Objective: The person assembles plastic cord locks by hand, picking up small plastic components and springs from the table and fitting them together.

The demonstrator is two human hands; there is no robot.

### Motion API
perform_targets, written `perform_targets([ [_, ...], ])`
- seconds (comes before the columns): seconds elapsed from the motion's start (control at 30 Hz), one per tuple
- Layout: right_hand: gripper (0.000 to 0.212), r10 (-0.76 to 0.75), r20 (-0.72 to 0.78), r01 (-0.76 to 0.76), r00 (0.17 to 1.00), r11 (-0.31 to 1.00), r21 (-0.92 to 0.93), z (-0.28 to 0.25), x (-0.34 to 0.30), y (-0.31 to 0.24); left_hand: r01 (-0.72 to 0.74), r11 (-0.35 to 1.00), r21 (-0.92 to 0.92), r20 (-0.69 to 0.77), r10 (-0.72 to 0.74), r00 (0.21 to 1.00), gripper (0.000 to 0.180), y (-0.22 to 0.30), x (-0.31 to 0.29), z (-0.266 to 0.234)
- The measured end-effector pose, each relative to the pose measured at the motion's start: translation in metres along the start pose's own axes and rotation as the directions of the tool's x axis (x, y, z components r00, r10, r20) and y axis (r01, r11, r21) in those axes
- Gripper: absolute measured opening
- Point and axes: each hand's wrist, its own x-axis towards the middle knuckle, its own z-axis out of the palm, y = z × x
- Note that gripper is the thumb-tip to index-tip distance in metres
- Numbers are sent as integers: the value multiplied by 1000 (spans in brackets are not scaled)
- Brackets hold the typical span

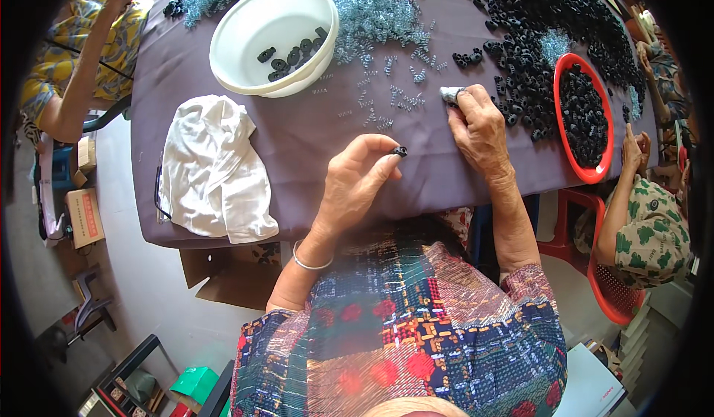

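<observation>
My left hand (pixel 351 185) is closed in a pinch, thumb and forefinger gripping a small black plastic cord lock piece (pixel 400 151) over the near part of the table. To its right, my right hand (pixel 480 131) hovers with curled fingers; a white wrap (pixel 450 94) covers one fingertip. Anything between those fingers is hidden. Just beyond the hands, loose metal springs (pixel 407 99) are scattered on the cloth, in front of a larger heap of springs (pixel 378 17). Several black pieces lie inside a white bowl (pixel 225 71) at the back left.
A grey-brown cloth (pixel 297 131) covers the table. Black pieces (pixel 535 15) spread across the back right, beside a red oval tray (pixel 601 170) filled with more. Crumpled white fabric (pixel 212 172) lies at left. Other people's arms (pixel 78 97) show at both sides; a red chair (pixel 613 287) stands right.
</observation>
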Motion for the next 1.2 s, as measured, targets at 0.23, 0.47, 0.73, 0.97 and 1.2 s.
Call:
perform_targets([
  [0.23, 14, 61, 12, -62, 998, 993, 102, -3, -2, -11, 6, 1000, -25, -11, -6, 1000, 20, -1, 0, -1],
  [0.47, 15, 6, 147, 2, 989, 998, -56, -18, -7, -16, -1, 998, -55, -4, 1, 1000, 20, 2, 1, -2],
  [0.73, 19, -14, 121, -1, 993, 992, 128, -23, -9, -17, -1, 998, -63, -35, -2, 999, 15, 1, 0, 2],
  [0.97, 20, 283, 478, -553, 831, 330, 765, -25, -13, -50, 18, 1000, -15, -35, -19, 999, 16, 4, 0, 0],
  [1.2, 20, 238, 525, -575, 817, 287, 766, -24, -12, -55, 23, 999, -29, -12, -23, 1000, 17, 6, 0, 0],
])
